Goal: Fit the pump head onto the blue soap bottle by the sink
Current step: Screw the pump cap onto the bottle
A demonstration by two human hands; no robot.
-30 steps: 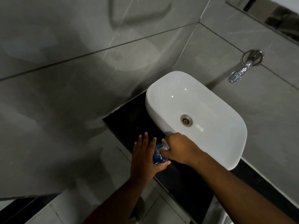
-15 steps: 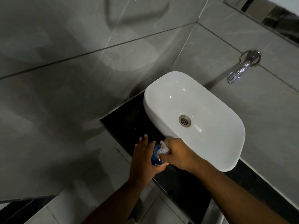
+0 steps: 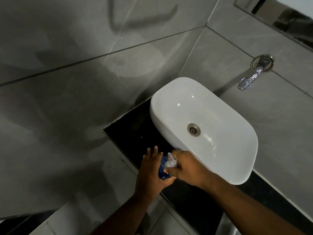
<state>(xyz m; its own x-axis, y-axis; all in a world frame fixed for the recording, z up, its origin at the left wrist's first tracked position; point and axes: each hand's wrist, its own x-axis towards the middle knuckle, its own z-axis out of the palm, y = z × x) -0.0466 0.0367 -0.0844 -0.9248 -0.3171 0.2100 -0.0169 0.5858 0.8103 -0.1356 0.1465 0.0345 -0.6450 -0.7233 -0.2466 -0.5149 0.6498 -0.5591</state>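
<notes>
- My left hand (image 3: 149, 173) is cupped flat against the blue soap bottle (image 3: 163, 169), fingers straight and slightly spread, thumb tucked under the near side. It braces the bottle rather than wrapping it.
- My right hand (image 3: 187, 167) is closed around the neck end, fingertips pinched on the collar just below the pump head (image 3: 170, 161).
- Bottle stands on the black desk (image 3: 135, 136), at its near edge, right beside the near-left end of the white sink (image 3: 171, 92). Mostly hidden between my two hands; only a blue sliver shows.
- Change vs a second ago: then the clear nozzle barely showed above my right knuckles. Now the whole pump head is exposed, nozzle pointing up and away from me, and my right hand has slid lower, off the top and onto the collar.
- My read: head is already seated in the neck, and I've moved from inserting to tightening the collar. Can't see the threads, so can't tell whether it's fully home.
- Left hand hardly moved across the three frames, so the bottle is steady.
- Risk: an open-palm brace is weak against twist; the bottle could spin with the collar or skid off the desk edge.
- The tap (image 3: 249, 81) on the wall is well apart and plays no part here.
</notes>
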